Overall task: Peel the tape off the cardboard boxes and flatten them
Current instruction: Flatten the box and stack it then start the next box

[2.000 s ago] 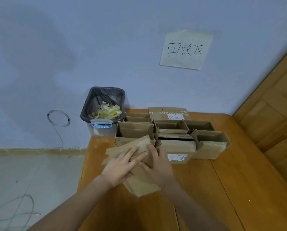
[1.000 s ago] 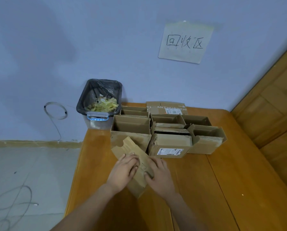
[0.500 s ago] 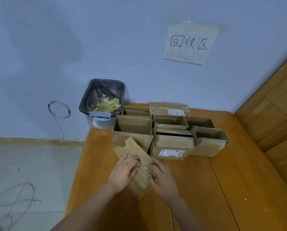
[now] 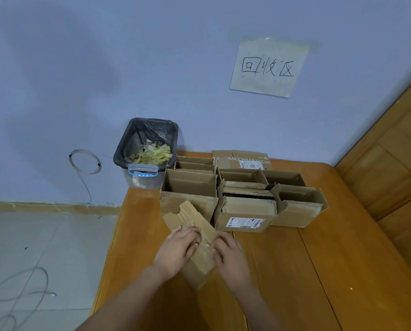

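Collapsed box laid on table near front edge, before open boxes. Left hand and right hand spread, palms pressed down, likely for creasing flat.

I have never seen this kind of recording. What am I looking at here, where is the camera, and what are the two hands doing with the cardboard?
There is no machine here. A person wears a wide-angle camera on the head, so the single picture looks forward and down along their own arms. The left hand and the right hand both press, with fairly straight fingers, on a flattened cardboard box lying on a wooden table. Neither hand grips it. Behind it stands a cluster of open cardboard boxes, not yet flattened; one carries a shipping label. At the table's far left corner stands a bin lined with a dark bag and holding yellowish scraps. A handwritten paper sign hangs on the wall above.
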`<state>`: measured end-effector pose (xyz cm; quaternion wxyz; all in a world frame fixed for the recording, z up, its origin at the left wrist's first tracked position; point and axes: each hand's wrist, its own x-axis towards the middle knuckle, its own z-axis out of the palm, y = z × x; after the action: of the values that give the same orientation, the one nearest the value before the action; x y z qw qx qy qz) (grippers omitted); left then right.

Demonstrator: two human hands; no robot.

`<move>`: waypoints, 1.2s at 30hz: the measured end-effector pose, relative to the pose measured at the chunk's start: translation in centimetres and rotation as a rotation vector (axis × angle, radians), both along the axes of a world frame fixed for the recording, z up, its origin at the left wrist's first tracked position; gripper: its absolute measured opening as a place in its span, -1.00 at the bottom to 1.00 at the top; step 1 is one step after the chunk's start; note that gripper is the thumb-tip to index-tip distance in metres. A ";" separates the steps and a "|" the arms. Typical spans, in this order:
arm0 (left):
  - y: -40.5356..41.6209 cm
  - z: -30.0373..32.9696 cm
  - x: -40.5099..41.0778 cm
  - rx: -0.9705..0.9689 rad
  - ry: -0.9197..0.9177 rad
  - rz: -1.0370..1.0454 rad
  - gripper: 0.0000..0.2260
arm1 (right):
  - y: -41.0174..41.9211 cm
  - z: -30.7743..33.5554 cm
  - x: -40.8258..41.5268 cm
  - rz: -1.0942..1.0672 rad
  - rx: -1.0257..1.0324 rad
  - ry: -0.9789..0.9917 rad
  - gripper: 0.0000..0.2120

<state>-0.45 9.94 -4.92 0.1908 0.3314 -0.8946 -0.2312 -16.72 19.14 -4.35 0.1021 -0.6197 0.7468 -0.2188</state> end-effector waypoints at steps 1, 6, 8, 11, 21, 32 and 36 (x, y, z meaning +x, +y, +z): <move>0.0 0.0 0.0 0.002 -0.008 0.002 -0.83 | 0.0 0.1 0.1 -0.009 -0.001 -0.004 -0.89; 0.2 0.0 -0.1 0.011 -0.035 0.007 -0.84 | 0.6 -0.2 -0.3 -0.011 0.024 -0.157 -0.92; 0.2 0.1 -0.1 0.011 -0.036 0.006 -0.84 | 0.8 -0.1 -0.6 0.004 0.045 -0.238 -0.89; 0.1 0.3 -0.2 0.014 -0.032 0.004 -0.84 | 0.9 0.5 -0.8 0.018 0.061 -0.326 -0.79; 0.1 0.7 -0.4 0.043 -0.056 0.016 -0.84 | 0.9 1.7 -1.4 0.067 0.049 -0.454 -0.72; 0.1 1.0 -0.9 0.007 -0.112 0.010 -0.82 | 1.5 2.1 -1.4 0.082 0.081 -0.281 -0.75; 0.2 1.3 -0.8 -0.064 -0.177 -0.006 -0.81 | 1.7 1.8 -1.1 0.051 0.078 -0.272 -0.77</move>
<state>-1.28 10.15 -3.60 0.1208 0.3417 -0.9158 -0.1731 -17.81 20.85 -2.54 0.2319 -0.5987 0.7179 -0.2689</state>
